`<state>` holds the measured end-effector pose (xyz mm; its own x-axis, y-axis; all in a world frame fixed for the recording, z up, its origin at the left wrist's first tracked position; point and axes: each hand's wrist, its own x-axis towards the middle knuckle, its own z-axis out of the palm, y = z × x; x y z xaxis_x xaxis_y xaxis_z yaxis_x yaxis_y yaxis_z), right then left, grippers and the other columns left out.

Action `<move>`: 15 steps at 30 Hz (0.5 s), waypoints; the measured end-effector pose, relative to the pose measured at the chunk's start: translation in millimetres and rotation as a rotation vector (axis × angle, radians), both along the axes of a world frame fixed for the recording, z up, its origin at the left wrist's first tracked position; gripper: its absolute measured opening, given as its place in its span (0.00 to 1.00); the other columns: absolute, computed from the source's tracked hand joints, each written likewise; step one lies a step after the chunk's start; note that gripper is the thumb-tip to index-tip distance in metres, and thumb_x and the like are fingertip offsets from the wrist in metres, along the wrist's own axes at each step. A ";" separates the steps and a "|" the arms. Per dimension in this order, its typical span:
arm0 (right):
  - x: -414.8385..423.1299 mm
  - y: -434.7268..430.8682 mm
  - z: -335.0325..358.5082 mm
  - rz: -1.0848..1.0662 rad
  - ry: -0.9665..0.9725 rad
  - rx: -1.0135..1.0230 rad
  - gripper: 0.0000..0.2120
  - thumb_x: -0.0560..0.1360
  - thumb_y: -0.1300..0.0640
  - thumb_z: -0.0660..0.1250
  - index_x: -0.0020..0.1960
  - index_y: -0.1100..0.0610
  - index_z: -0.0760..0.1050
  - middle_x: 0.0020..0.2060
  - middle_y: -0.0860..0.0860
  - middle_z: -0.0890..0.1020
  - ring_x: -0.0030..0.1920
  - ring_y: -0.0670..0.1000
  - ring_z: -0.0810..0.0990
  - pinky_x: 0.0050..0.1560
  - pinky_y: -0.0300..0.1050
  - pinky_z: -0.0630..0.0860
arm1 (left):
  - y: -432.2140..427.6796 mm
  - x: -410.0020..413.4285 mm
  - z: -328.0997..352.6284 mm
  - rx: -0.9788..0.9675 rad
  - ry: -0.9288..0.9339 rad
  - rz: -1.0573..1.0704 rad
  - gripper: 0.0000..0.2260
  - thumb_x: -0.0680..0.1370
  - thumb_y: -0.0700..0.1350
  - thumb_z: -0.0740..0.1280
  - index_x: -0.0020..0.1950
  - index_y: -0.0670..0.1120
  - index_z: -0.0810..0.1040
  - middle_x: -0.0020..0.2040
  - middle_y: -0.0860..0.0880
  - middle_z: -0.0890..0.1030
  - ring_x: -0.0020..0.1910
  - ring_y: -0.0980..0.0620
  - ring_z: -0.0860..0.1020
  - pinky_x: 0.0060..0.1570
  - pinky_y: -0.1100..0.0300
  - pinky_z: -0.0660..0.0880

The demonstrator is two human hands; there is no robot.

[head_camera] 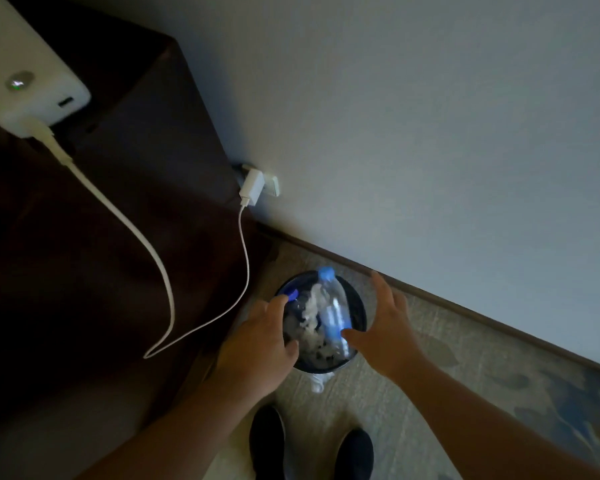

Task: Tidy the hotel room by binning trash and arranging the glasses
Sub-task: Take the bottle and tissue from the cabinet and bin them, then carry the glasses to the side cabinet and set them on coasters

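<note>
A round dark bin (360,308) stands on the patterned carpet (465,341), with a clear plastic bottle (331,306) and crumpled white paper (310,329) in it. A dark wooden cabinet (118,237) is at its nine o'clock, two dark shoes (267,441) at six.

The left hand (257,337) is covering the near left rim of the bin (360,306), and most of its fingers are lying out of sight, so any grip is impossible to judge. The right hand (383,327) is hiding part of the bin's right rim. Inside the bin, the bottle (331,306) and the white rubbish (310,327) are smearing into blur. Just before the bin, a white scrap (317,382) is showing too little to identify. Nearer still, the shoes (267,441) are running off the bottom edge.
</note>
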<state>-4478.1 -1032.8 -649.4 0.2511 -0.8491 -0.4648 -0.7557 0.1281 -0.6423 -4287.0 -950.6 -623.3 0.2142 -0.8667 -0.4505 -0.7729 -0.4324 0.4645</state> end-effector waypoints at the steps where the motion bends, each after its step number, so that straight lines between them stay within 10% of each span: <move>1: -0.3 1.1 4.4 -0.006 0.004 -0.001 0.52 0.65 0.53 0.78 0.76 0.43 0.47 0.70 0.53 0.61 0.64 0.52 0.68 0.54 0.42 0.68 | 1.0 1.5 6.0 -0.002 -0.001 0.004 0.29 0.75 0.53 0.66 0.72 0.55 0.56 0.65 0.51 0.67 0.50 0.56 0.75 0.43 0.63 0.75; 12: -26.1 16.5 99.8 0.002 -0.015 -0.032 0.46 0.69 0.54 0.75 0.75 0.42 0.49 0.69 0.52 0.64 0.57 0.43 0.65 0.35 0.27 0.65 | 13.9 -10.4 99.8 -0.039 -0.007 0.044 0.28 0.76 0.54 0.66 0.72 0.55 0.57 0.68 0.52 0.66 0.44 0.57 0.77 0.36 0.69 0.72; 15: -33.1 16.8 126.3 0.001 -0.031 -0.039 0.45 0.69 0.54 0.75 0.75 0.42 0.51 0.69 0.51 0.64 0.59 0.45 0.68 0.45 0.31 0.68 | 21.0 -14.2 122.6 -0.025 -0.007 0.077 0.28 0.76 0.53 0.66 0.73 0.55 0.58 0.68 0.51 0.66 0.41 0.57 0.76 0.34 0.70 0.70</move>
<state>-4511.3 -1016.0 -523.1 0.2657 -0.8662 -0.4233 -0.7351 0.1021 -0.6702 -4301.1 -929.6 -500.8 0.2835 -0.8587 -0.4269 -0.7412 -0.4787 0.4706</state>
